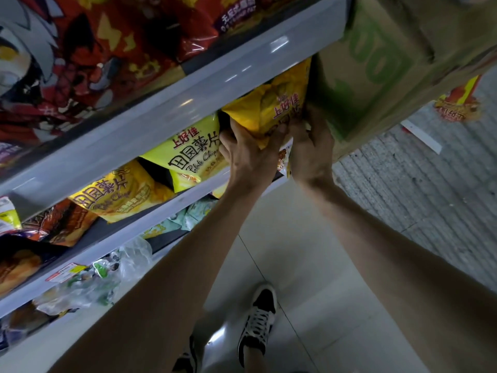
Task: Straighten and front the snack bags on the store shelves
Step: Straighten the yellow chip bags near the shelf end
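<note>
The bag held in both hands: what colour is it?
The bag is mainly yellow with red lettering, seen best in the head view.

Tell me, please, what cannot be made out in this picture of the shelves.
All head view.
- Lower part of the yellow chip bag: covered by the left hand and right hand gripping it.
- Small packet between the hands: mostly hidden by them.
- Price tag on the lower rail: print too small, blurred.
- Red bags above: cut off by the top edge.
- Cardboard box: cut off top and right.
</note>
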A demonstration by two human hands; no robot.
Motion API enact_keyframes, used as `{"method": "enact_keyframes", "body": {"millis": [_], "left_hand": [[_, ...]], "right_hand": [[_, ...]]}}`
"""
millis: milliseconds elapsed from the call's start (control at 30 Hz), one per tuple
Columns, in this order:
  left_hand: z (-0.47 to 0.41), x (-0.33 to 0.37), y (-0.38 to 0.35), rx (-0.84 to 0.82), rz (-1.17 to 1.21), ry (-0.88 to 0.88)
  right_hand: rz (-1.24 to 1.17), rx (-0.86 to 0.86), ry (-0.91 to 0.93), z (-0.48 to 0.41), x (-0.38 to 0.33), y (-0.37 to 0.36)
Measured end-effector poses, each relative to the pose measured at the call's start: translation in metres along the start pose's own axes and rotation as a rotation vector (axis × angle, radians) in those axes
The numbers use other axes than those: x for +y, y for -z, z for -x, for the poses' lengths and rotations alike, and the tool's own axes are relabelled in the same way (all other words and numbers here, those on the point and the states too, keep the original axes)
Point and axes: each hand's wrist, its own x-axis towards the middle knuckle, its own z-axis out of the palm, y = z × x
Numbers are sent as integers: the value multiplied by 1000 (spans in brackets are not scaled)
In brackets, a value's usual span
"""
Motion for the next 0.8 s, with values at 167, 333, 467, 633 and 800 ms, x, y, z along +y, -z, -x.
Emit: {"method": "enact_keyframes", "body": {"millis": [167,333,467,633,800], "left_hand": [[-18,6,-9,4,99,127],[-18,2,-15,153,91,47],[-20,-8,-12,129,34,11],[-23,-5,-10,18,24,70],[-14,-5,-3,-60,-44,102]], "right_hand": [[-16,-84,-33,-16,1,-10],[-2,-162,-34,-16,-1,-15],[48,-197,-19,-26,-1,-16],[107,-290,-62,-25,10,-15],[183,-308,-112,-15,8,-8]]}}
